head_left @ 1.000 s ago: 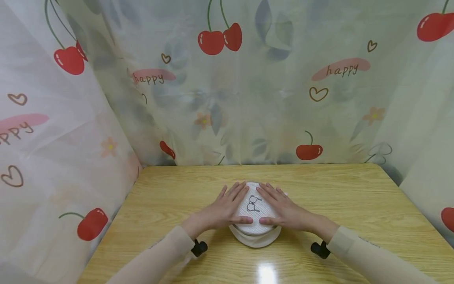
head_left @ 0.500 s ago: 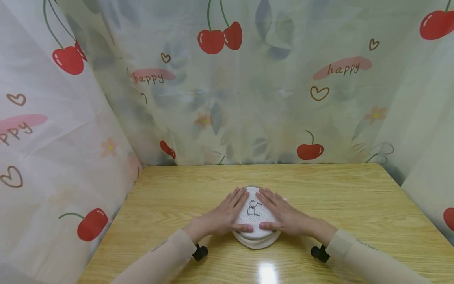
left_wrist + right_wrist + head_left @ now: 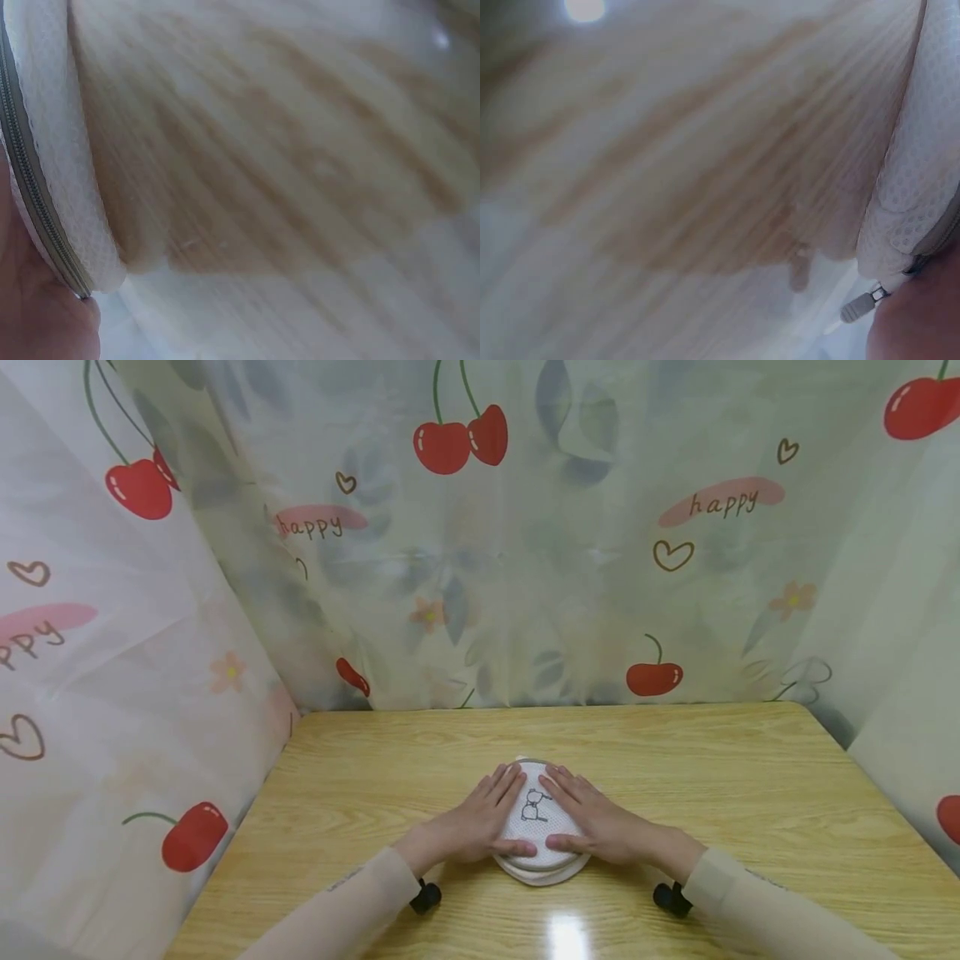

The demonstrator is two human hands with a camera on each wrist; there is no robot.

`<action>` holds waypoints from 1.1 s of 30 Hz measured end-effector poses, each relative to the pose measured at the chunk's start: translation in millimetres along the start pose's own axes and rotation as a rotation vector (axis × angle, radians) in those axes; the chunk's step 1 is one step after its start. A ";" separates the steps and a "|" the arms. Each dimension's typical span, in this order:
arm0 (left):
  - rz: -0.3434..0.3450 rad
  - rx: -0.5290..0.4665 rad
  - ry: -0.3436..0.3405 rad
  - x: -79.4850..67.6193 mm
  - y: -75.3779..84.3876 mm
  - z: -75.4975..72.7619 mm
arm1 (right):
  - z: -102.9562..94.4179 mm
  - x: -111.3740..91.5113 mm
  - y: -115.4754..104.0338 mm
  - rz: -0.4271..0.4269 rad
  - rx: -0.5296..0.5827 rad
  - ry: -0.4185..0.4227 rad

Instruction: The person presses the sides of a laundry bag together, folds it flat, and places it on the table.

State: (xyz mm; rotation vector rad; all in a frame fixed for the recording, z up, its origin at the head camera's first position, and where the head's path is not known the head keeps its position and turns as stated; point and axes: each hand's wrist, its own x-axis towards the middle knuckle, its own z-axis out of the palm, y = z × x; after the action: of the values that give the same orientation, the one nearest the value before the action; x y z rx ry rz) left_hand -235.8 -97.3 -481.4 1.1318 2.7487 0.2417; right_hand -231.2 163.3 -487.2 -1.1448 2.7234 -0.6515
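Observation:
A round white mesh laundry bag with a dark line-drawn animal on its top lies at the middle of the table. My left hand rests on its left side, fingers extended forward and thumb toward the centre. On the right side my right hand presses in the same way, the two thumbs nearly meeting. A grey zipper runs along the bag's edge in the left wrist view. In the right wrist view a grey zipper pull hangs from the edge beside the hand. The bag's contents are hidden.
The wooden table reaches back to a curtain printed with cherries and "happy". Another curtain panel stands along the left side. Black wrist cameras sit under both forearms. A bright light reflection lies on the tabletop in front of the bag.
Both hands have sunk slightly and come a little toward me, still on the bag. The bag's top now looks lower and flatter than a second ago.

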 end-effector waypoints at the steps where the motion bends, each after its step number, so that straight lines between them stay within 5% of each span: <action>1: 0.001 0.006 -0.002 0.0 0.1 0.4 | 0.3 0.3 0.0 0.000 -0.008 -0.006; 21: -0.025 0.105 -0.035 0.1 5.8 4.9 | 4.6 5.3 1.2 0.044 -0.082 -0.120; 33: -0.020 0.125 -0.028 0.8 3.3 7.3 | 4.2 5.2 -0.9 0.011 -0.061 -0.089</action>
State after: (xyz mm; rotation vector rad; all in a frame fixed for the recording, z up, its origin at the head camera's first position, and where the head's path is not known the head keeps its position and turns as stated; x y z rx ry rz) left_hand -232.6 -93.8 -487.9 1.1265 2.7834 0.0513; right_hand -233.2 157.6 -490.3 -1.1419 2.6895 -0.5067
